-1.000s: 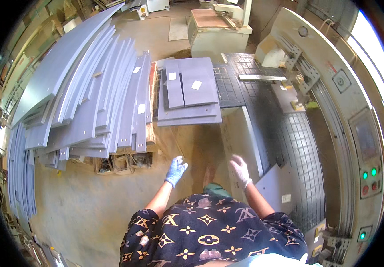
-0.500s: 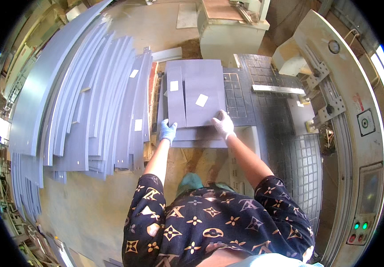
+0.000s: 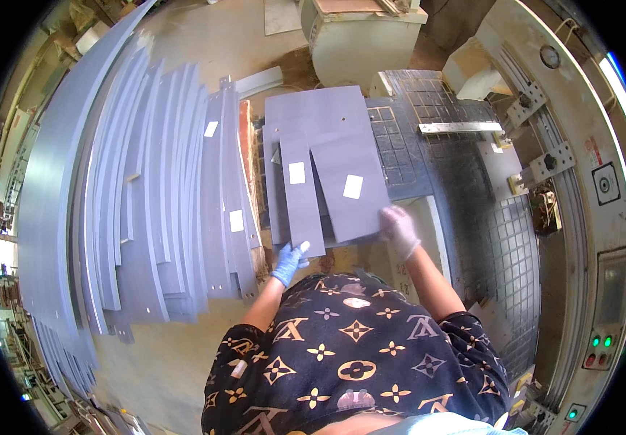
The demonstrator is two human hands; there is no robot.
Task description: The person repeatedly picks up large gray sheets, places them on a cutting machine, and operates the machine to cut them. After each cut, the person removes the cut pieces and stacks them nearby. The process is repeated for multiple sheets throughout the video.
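Observation:
My left hand [image 3: 289, 264], in a blue glove, closes on the near end of a narrow grey panel [image 3: 301, 199] with a white label. At the near right corner of a wider grey panel [image 3: 356, 159], also labelled, my right hand [image 3: 402, 232] in a pale glove grips the edge; motion blurs it slightly. A wedge-shaped gap opens between the two panels toward me. Both lie over another large grey panel [image 3: 305, 109], which has a small hole near its far right. What lies beneath the stack is mostly hidden.
Many long grey boards [image 3: 150, 210] lie side by side at the left. On the right stand a dark gridded machine bed [image 3: 516, 254], a metal bar [image 3: 461, 128] and a pale machine beam [image 3: 610, 210] with lit green buttons. A pale cabinet [image 3: 360, 47] stands at the far side.
Both labelled panels have slid toward me, and their near ends have spread apart. More of the panel underneath shows at the far end. My hands have come nearer my body; the view has shifted.

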